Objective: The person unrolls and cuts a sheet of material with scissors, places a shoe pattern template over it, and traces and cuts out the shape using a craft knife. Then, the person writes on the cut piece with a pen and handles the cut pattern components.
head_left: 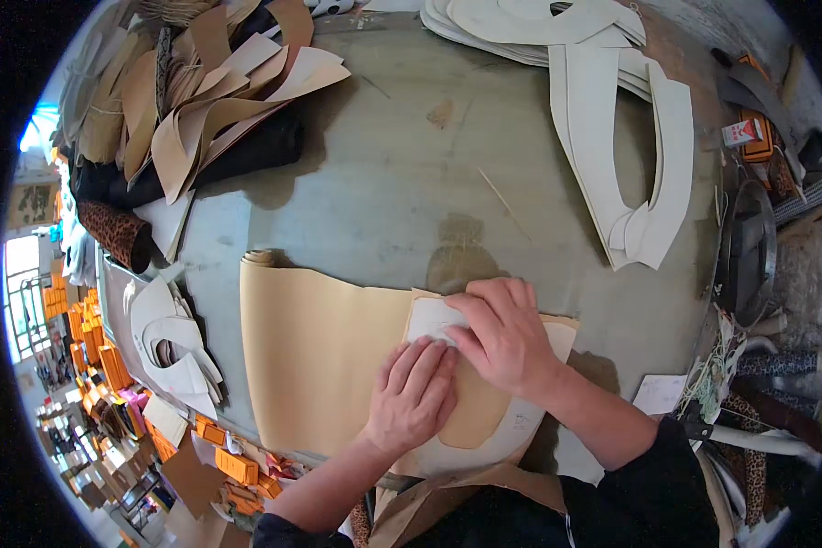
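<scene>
Tan sheet (320,365), one, smooth-faced; lies across the near part of the desk (365,164). Left end wound into a loose roll, probably so the surplus length takes up less room; remainder spread flat beneath the hands.

White pattern piece (432,318), card-like; lies on the right-hand part of the tan sheet, its far edge close to the sheet's far edge. Partly covered by both hands.

White curved band (521,420), faint pen marks; on the right of the tan sheet, with tan showing inside its curve. Whether it joins the white pattern piece is hidden.

Left hand (411,393): above the tan sheet, fingers together and laid flat, tips on the white pattern piece; nothing clamped. The posture suggests weight applied to stop slipping.

Right hand (505,333): over the sheet's far edge, thumb and fingers apart, fingers curled down, thumb near the left fingertips. Probably steadying the card's edge; cannot tell whether anything is pinched.

White cut pieces (589,119), stacked; beyond the tan sheet, to its right, seemingly set aside from the working area.

Tan strips (215,100), heaped; beyond the tan sheet, to its left.

Thin stick (504,203), one; loose, beyond the tan sheet.
</scene>
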The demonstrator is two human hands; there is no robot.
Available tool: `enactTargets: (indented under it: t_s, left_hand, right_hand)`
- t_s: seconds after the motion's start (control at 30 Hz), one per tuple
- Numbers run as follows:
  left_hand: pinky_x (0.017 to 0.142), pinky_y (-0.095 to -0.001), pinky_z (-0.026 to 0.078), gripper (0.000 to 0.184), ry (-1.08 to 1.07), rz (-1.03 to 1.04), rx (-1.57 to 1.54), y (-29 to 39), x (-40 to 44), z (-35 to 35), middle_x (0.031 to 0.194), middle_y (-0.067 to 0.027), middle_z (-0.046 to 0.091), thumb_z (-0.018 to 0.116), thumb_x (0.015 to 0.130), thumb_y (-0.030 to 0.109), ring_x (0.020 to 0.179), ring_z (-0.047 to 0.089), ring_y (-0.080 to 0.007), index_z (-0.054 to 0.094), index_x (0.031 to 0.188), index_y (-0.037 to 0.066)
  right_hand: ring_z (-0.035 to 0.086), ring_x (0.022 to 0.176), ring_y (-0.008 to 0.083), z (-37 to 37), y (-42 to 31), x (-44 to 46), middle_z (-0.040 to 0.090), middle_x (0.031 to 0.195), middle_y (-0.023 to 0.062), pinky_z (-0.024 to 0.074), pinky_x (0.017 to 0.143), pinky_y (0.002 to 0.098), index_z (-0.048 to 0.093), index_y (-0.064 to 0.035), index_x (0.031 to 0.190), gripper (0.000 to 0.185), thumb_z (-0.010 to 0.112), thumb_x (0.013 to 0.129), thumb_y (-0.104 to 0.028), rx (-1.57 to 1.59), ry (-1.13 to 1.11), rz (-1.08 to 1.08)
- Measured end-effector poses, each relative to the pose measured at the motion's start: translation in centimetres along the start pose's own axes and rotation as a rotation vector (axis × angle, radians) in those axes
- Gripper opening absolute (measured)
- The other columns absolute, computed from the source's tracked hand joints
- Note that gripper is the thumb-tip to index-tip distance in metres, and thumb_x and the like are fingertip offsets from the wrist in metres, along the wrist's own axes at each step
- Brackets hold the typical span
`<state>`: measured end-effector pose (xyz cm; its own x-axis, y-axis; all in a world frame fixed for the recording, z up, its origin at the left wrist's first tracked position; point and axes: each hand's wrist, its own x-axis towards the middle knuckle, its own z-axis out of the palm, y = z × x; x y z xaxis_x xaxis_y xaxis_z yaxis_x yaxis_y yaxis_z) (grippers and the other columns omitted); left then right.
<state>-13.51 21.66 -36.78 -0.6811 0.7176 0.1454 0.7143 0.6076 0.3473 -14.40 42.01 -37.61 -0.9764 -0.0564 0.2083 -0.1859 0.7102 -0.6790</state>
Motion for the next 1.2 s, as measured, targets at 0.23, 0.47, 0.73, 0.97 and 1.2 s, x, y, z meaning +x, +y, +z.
enactTargets:
  t_s: [0.23,0.47,0.73,0.97,1.2]
  left_hand:
    - [0.110,-0.0472,0.043,0.041,-0.029,0.006,-0.008,-0.1,0.0,-0.1,0.135,-0.0088,0.063,0.070,0.087,0.019,0.129,0.058,-0.0267,0.069,0.126,0.007]
    - [0.109,-0.0464,0.044,0.040,-0.047,-0.005,0.001,-0.1,0.1,-0.3,0.135,-0.0079,0.063,0.070,0.087,0.020,0.128,0.058,-0.0261,0.071,0.124,0.008]
    - [0.110,-0.0457,0.043,0.041,-0.059,-0.005,-0.001,-0.2,-0.1,0.0,0.135,-0.0068,0.062,0.070,0.086,0.021,0.129,0.056,-0.0249,0.071,0.125,0.009]
    - [0.112,-0.0452,0.042,0.041,-0.064,-0.010,0.006,-0.3,-0.4,0.2,0.137,-0.0063,0.062,0.070,0.086,0.022,0.131,0.055,-0.0248,0.071,0.126,0.010]
    - [0.099,-0.0449,0.047,0.036,-0.101,-0.181,-0.202,-1.2,2.5,-2.1,0.123,-0.0147,0.064,0.074,0.082,-0.003,0.114,0.059,-0.0326,0.069,0.117,0.003]
  right_hand:
    - [0.056,0.102,0.0302,0.1,0.3,-0.2,0.059,0.108,0.0099,0.0421,0.090,0.0443,0.066,-0.0064,0.116,0.041,0.082,0.080,-0.016,0.002,0.002,0.026]
    - [0.056,0.097,0.0293,-0.2,-0.5,0.2,0.059,0.107,0.0090,0.0417,0.087,0.0433,0.067,-0.0061,0.117,0.041,0.082,0.079,-0.014,0.006,-0.008,0.072]
    - [0.056,0.095,0.0235,0.1,-0.1,-0.6,0.058,0.102,0.0040,0.0407,0.086,0.0410,0.073,-0.0072,0.111,0.035,0.082,0.077,-0.010,-0.046,0.011,-0.025]
    - [0.057,0.100,0.0243,0.1,0.2,-1.0,0.059,0.108,0.0053,0.0415,0.087,0.0419,0.070,-0.0069,0.117,0.041,0.077,0.078,-0.014,-0.082,0.006,-0.052]
    - [0.056,0.095,0.0245,0.2,0.1,-1.4,0.060,0.105,0.0046,0.0414,0.082,0.0410,0.070,-0.0077,0.105,0.032,0.083,0.077,-0.012,-0.102,0.129,-0.034]
